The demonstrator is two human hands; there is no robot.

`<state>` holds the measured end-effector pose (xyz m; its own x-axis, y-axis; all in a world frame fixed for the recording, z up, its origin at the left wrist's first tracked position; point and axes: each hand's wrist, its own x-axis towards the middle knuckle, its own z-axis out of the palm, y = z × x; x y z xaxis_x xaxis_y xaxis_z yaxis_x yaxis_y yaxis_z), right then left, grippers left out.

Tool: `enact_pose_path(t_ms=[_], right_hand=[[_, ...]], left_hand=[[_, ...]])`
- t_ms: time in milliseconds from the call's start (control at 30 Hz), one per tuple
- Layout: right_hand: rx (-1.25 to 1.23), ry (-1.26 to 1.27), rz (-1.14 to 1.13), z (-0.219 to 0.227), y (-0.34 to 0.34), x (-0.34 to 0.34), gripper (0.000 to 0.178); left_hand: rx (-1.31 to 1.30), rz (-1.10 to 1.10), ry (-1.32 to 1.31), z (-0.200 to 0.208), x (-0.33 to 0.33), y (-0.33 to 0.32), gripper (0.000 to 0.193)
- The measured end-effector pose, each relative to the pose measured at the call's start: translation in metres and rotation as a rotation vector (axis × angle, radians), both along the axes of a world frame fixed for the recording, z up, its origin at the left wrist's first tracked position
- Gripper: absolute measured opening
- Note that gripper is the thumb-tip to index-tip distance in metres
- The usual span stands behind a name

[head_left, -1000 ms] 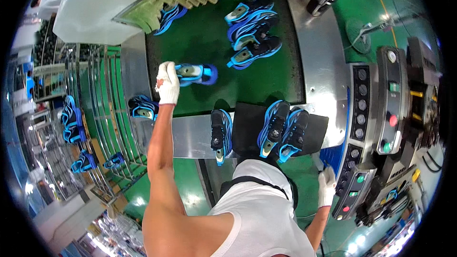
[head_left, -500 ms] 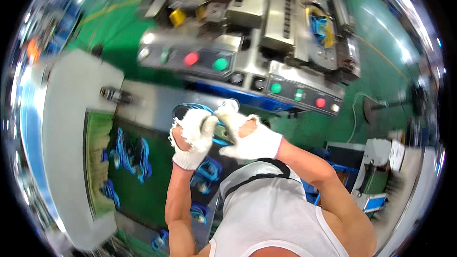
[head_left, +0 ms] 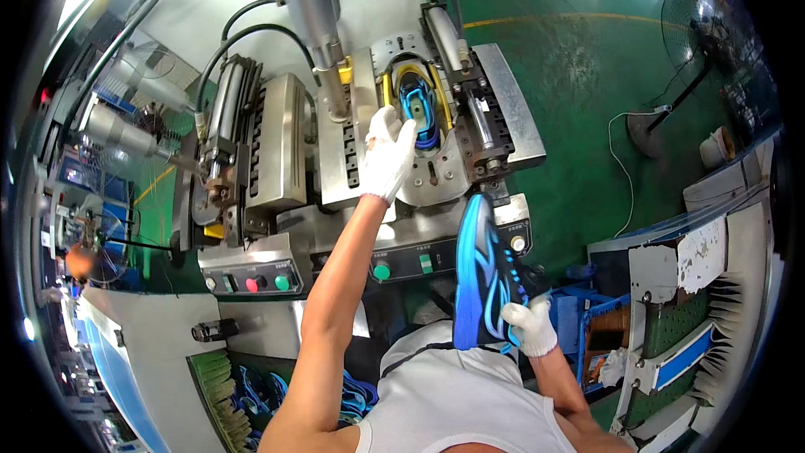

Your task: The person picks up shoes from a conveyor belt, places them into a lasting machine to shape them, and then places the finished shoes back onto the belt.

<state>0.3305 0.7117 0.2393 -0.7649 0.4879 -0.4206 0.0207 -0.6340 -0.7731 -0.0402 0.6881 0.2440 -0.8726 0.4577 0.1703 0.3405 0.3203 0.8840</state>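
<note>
My right hand (head_left: 532, 327), in a white knit glove with bare fingertips, grips a blue and black running shoe (head_left: 476, 277). The shoe stands on end beside my waist, its blue sole side turned left. My left hand (head_left: 388, 153), gloved likewise, reaches forward to the metal press (head_left: 432, 189), fingers stretched out and apart, nothing seen in them. Just right of its fingertips another blue shoe (head_left: 419, 113) sits inside the yellow-edged cradle of the press. Whether the fingers touch that shoe I cannot tell.
A second press station (head_left: 272, 143) stands on the left. Control panels with coloured buttons (head_left: 382, 272) run along the front. More blue shoes (head_left: 356, 394) lie on a dark conveyor at lower left. A brush-edged unit (head_left: 679, 352) is at right, a fan (head_left: 683, 33) beyond.
The view has shifted toward the right press. My hands, together before, are now apart: the left has gone forward to the press, the right is back at my side with a shoe.
</note>
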Motion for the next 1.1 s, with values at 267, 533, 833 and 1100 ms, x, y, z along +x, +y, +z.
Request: enact_pose_path(t_ms=[267,533,833,1100], right_hand=[[0.438,-0.261,-0.258,-0.038,-0.002,0.074,0.071],[0.268,-0.168,-0.247,0.008,0.031,0.008,0.065],[0.627,-0.150,0.190,0.019,0.139,-0.322,0.043],[2.143,-0.424,0.703,-0.159,0.199,-0.489,0.048]], left_hand=[[-0.597,0.176,0.070,-0.115,-0.075,0.105,0.077],[-0.348,0.041,-0.128,0.029,-0.029,-0.003,0.059],[-0.101,0.092,-0.582,0.039,0.140,-0.272,0.050],[-0.077,0.711,-0.619,-0.078,0.292,-0.399,0.064]])
